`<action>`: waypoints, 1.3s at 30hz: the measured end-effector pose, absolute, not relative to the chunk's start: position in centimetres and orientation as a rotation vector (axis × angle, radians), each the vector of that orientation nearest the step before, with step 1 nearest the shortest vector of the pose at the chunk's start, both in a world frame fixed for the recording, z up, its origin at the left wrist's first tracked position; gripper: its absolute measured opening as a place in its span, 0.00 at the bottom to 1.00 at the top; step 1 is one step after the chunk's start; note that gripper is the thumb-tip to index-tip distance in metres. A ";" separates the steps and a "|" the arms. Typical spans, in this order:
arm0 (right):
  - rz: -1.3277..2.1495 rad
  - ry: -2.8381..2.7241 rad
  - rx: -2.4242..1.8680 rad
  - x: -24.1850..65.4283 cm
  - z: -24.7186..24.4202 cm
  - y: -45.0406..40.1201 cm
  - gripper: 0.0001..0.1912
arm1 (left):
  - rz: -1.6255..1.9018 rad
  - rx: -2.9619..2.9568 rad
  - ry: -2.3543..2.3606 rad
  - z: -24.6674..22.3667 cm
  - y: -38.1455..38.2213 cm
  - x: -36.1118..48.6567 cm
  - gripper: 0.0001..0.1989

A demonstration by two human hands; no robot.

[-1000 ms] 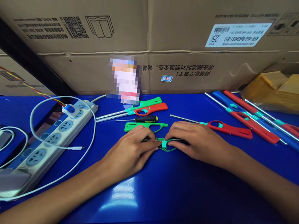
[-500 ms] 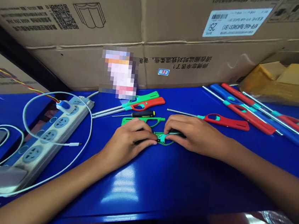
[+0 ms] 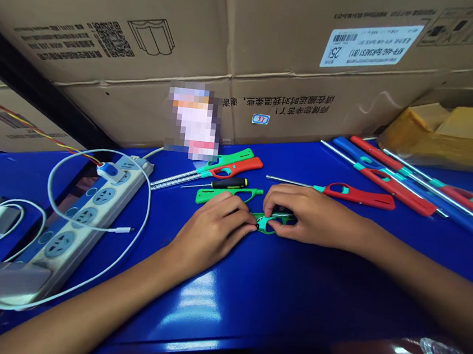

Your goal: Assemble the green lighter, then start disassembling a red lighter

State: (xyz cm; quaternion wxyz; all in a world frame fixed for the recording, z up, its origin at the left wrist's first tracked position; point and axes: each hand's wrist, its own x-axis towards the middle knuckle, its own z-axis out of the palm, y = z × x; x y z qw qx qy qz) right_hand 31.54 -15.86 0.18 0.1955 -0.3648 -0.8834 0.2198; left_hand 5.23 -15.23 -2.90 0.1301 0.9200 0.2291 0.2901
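1. Since the earlier frame, the right hand [image 3: 312, 213]'s thumb and forefinger are parting a little, exposing more of the teal piece [image 3: 262, 223]; the view is also shifting slightly.
2. Nearest, bare blue tabletop [image 3: 275, 293] is stretching below the hands, seemingly leaving the forearms room.
3. The left hand [image 3: 214, 225] is closing its fingertips at the green casing [image 3: 270, 232]'s left end, beside a small dark part — probably steadying it. That grip is nearly closed, its exact contact partly hidden.
4. The right grip is staying slightly open, thumb and forefinger bracketing the teal piece and apparently touching it, likely keeping it seated. The casing is lying low between both hands, perhaps so that the tabletop is backing it.
5. Just beyond, a loose green shell [image 3: 207, 195] and a screwdriver [image 3: 229, 183] are lying within easy reach.
6. Farther back, a green lighter [image 3: 241, 156] and an orange-red lighter [image 3: 244, 166] are resting side by side; a red lighter [image 3: 361, 197] is lying to the right, near a cluster of long lighters [image 3: 415, 198].
7. Farthest, a blurred upright screen [image 3: 199, 131] is leaning against the cardboard [image 3: 276, 40], perhaps for viewing.
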 end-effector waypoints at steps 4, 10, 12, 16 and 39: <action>0.627 -2.476 -1.040 31.4 0.0 -15.8 0.11 | 0.839 2.749 0.674 -2.8 -15.4 5.5 0.06; 0.673 -2.436 -0.995 30.9 -1.2 -15.9 0.15 | 0.811 2.828 0.720 -2.7 -15.4 5.8 0.08; 0.684 -2.426 -0.967 30.8 -1.6 -16.0 0.17 | 0.797 2.827 0.714 -2.7 -15.4 5.8 0.09; 0.699 -2.421 -0.934 30.5 -1.6 -16.2 0.21 | 0.790 2.803 0.673 -2.8 -15.3 5.8 0.08; 0.728 -2.446 -0.917 30.7 -0.9 -16.0 0.19 | 0.857 2.802 0.627 -2.9 -15.3 6.7 0.07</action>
